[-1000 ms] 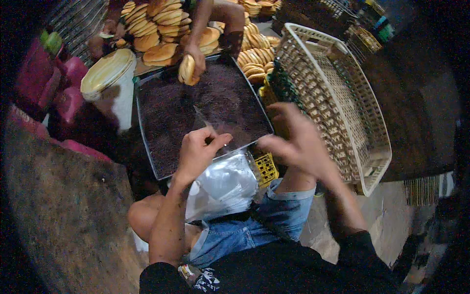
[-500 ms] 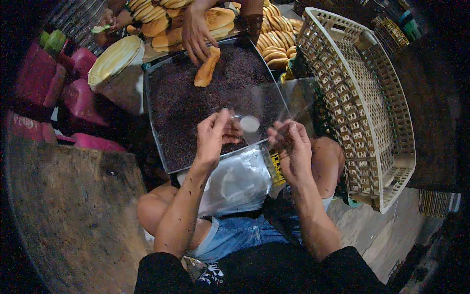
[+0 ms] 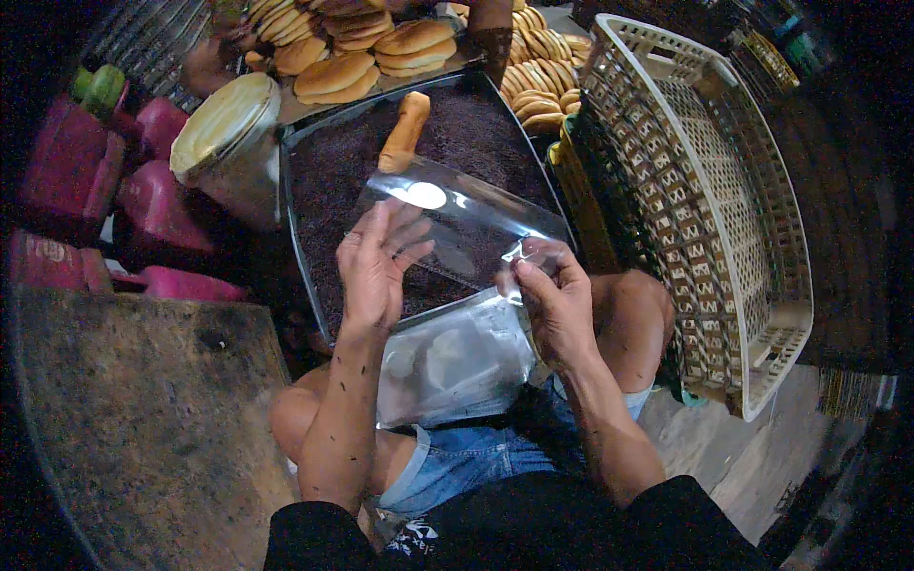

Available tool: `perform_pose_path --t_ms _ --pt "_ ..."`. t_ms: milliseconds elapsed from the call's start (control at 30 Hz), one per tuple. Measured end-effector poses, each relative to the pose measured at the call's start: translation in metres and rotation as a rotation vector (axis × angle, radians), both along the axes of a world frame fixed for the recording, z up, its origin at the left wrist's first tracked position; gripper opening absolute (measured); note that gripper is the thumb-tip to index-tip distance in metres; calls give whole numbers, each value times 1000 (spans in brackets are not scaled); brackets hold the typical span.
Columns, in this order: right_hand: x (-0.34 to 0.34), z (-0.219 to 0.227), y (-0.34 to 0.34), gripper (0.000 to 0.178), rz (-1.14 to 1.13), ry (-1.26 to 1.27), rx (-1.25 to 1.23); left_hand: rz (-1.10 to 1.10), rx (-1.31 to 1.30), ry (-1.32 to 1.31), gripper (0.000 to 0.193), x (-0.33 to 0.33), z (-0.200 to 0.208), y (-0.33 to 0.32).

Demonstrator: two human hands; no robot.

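A clear plastic bag (image 3: 476, 214) with a white round spot stretches over the tray between my hands. My right hand (image 3: 557, 305) pinches its near right corner between thumb and fingers. My left hand (image 3: 374, 266) is open, its fingers spread against the bag's left part; whether they are inside or under it I cannot tell. Just beyond the bag, a long bread roll (image 3: 409, 122) lies on dark brown sprinkles (image 3: 333, 190) that fill a metal tray (image 3: 297, 247). A stack of clear plastic bags (image 3: 457, 362) rests on my lap.
Bread buns (image 3: 338, 76) are piled behind the tray. A co-worker's forearm (image 3: 490, 38) and blurred hand (image 3: 211, 62) show there. A tall tin (image 3: 228, 143) and pink containers (image 3: 162, 205) stand left, above a wooden board (image 3: 143, 400). A plastic crate (image 3: 705, 209) is at right.
The co-worker's hand has left the bread roll, which stays on the sprinkles. The plastic bag has shifted left and spread out; my left hand has moved left and opened.
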State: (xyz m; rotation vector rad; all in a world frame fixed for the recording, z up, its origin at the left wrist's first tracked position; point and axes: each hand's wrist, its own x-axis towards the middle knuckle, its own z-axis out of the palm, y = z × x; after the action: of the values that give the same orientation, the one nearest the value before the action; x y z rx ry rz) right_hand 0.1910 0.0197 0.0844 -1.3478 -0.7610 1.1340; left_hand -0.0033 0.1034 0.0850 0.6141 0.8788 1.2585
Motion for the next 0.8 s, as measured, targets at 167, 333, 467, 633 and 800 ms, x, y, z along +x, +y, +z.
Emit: perform_pose_path --t_ms 167,333,467,633,800 --pt "-25 12 36 22 185 97 -88 479 52 358 24 -23 20 14" --pt "-110 -66 147 53 10 -766 259 1034 296 478 36 -104 38 19" --pt "-114 -113 215 64 -270 -1421 -12 974 199 224 39 -106 47 24" --pt "-55 -65 199 54 -1 -1057 -152 730 124 269 63 -140 28 3" --pt "9 -31 72 21 33 -906 159 618 188 244 72 -123 22 -2"
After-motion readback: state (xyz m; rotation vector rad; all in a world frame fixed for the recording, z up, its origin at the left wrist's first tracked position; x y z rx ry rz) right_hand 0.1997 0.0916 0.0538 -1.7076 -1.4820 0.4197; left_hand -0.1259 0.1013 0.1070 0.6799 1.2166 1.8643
